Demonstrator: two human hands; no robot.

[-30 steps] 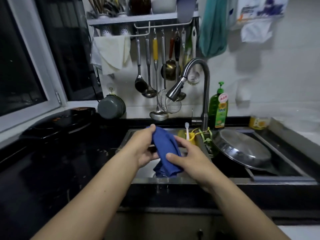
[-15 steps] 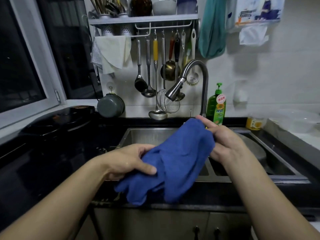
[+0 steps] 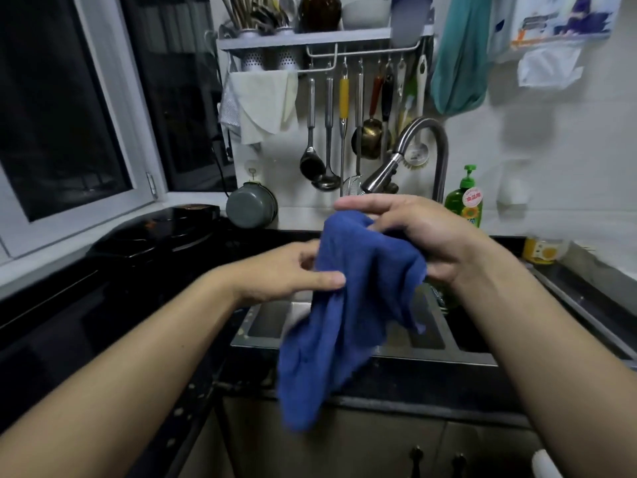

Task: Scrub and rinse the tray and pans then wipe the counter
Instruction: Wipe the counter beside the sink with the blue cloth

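hands: 2, left hand (image 3: 286, 270), right hand (image 3: 424, 236)
blue cloth (image 3: 348, 305): 1
faucet (image 3: 413, 150): 1
green dish soap bottle (image 3: 465, 198): 1
grey pot (image 3: 251, 205): 1
perforated utensil holders (image 3: 251, 56): 2
teal hanging cloth (image 3: 458, 56): 1

We have a single head-worn view, looking forward and down from just in front of the sink (image 3: 344, 351). It faces the tiled wall behind the sink, close enough that both forearms fill the lower frame. Left of the sink the window shows; right of it, counter edge.
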